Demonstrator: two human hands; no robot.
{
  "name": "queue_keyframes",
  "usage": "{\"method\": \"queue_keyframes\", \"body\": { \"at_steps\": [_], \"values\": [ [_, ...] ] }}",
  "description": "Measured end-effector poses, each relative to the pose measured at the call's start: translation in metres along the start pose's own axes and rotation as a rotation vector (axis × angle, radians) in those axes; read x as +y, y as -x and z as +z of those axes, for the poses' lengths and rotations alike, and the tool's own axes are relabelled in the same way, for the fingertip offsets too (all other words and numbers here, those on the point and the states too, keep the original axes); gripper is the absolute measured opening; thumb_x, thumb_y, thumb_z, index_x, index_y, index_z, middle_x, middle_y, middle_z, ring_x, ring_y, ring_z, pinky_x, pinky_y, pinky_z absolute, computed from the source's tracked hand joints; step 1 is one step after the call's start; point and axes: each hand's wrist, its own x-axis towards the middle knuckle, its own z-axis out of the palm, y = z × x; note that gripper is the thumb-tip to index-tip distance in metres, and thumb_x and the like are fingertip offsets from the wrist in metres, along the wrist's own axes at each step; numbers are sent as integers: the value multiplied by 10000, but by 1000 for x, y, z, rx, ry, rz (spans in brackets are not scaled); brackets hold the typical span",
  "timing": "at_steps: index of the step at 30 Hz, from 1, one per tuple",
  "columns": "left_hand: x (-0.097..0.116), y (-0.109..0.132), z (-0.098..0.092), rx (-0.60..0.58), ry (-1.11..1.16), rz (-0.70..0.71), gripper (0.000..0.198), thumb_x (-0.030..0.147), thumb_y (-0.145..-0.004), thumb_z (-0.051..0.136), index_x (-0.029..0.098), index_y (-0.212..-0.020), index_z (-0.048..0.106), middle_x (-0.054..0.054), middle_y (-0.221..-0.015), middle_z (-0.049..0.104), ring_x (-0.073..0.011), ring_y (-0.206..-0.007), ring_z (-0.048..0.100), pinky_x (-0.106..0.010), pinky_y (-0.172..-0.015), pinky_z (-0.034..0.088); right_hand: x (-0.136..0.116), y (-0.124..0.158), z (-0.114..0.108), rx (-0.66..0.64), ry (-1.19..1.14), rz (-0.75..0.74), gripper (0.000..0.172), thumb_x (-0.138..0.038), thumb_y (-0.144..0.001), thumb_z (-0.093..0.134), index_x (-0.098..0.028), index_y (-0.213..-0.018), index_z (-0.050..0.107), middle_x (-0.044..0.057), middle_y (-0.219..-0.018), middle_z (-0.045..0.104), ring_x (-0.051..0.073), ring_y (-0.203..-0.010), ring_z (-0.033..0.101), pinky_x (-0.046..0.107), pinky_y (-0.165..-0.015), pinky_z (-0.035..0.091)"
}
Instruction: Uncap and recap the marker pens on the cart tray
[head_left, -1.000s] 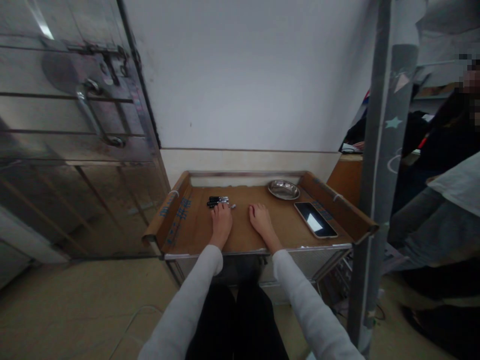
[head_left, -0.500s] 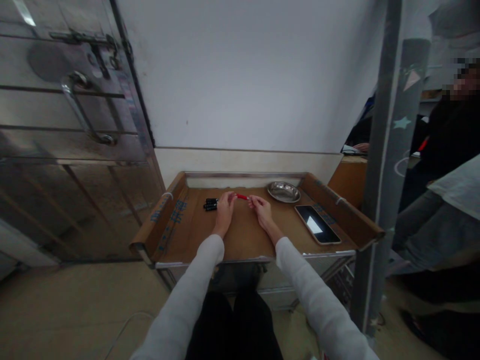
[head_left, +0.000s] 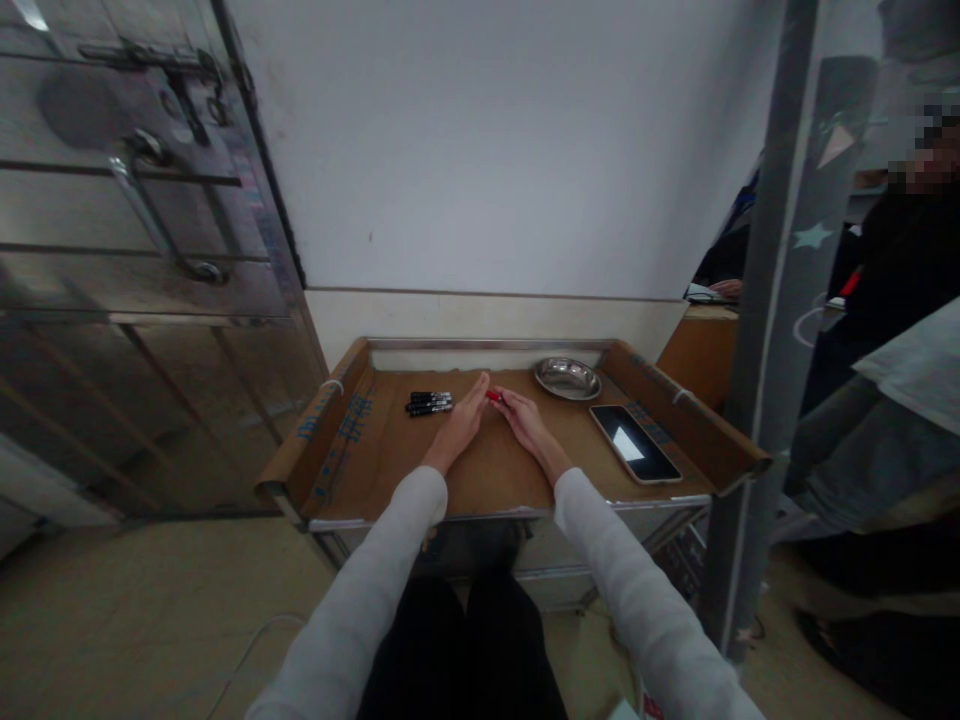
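Fingers [head_left: 511, 404] of the right hand [head_left: 531, 428] are pinching a red pen [head_left: 493, 396] just left of the bowl [head_left: 568, 378]. The left hand [head_left: 459, 428] is lying flat and released alongside. Seemingly the pen is being worked two-handed, which is calling for steadying first.

A plain work room is shown. A big metal door [head_left: 112, 250] with a heavy latch is seen far left of the left hand [head_left: 459, 425], a bare white wall [head_left: 487, 150] beyond it, a cardboard-lined steel cart [head_left: 487, 345] under it.
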Motion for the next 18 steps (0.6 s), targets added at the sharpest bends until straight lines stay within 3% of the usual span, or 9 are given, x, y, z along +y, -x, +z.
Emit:
{"method": "queue_keyframes", "body": {
  "at_steps": [4, 13, 16, 18],
  "values": [
    [6, -2, -6, 101, -11, -61, 313, 160, -919, 319, 178, -1143, 537, -97, -1123, 613, -164, -1086, 560, -352, -965, 436, -2, 0, 0, 41, -47, 9, 111, -261, -678, 666, -177, -743, 698, 33, -843, 714, 152, -771, 657, 300, -771, 553],
    [4, -2, -11, 311, -65, -151, 259, 179, -934, 301, 162, -1021, 544, -88, -1008, 603, -165, -982, 566, -318, -910, 440, 2, -5, -7, 82, -35, -37, 157, -228, -609, 734, -163, -745, 691, 56, -902, 705, 152, -821, 648, 330, -886, 508],
    [-2, -2, -8, 303, -123, -188, 264, 150, -925, 301, 142, -1030, 543, -100, -1014, 599, -172, -982, 564, -322, -920, 433, 3, -4, -10, 116, 82, -103, 222, -248, -600, 739, -161, -797, 684, 53, -879, 703, 149, -778, 646, 346, -867, 499],
    [-6, -1, -5, 219, -174, -191, 277, 123, -914, 302, 136, -1048, 544, -104, -1026, 600, -179, -988, 564, -327, -922, 431, 1, -2, -11, 123, 258, -201, 226, -275, -629, 715, -162, -820, 676, 49, -845, 701, 152, -747, 638, 349, -827, 500]
  ]
}}
